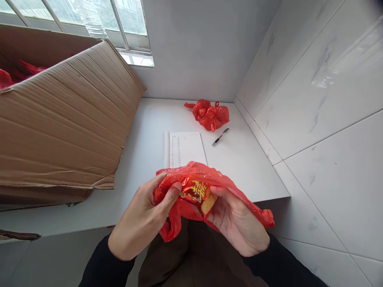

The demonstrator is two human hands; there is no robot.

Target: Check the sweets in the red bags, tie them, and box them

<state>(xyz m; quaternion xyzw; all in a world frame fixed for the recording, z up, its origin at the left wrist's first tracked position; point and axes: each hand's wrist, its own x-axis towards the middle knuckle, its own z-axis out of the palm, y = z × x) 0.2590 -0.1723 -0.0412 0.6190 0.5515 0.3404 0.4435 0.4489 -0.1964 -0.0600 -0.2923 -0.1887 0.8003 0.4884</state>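
Between my hands, just over the table's front edge, is an opened red plastic bag [215, 175]. Inside its mouth shows a red snack packet [191, 191] with yellow characters and a picture of a golden biscuit. My left hand [146, 217] is closed on the bag's left side, its thumb pressed on the packet's left end. My right hand [236, 219] grips the packet's right end, thumb on top and fingers beneath, within the bag. One bag handle hangs below my left fingers. The bag hides whatever else lies in it.
A large cardboard box [68, 119] with red bags inside stands at the left. Behind my hands on the white table [251, 175] lie a sheet of paper with writing [188, 147], a black pen [220, 137] and knotted red bags [209, 114]. A tiled wall [323, 131] bounds the right.
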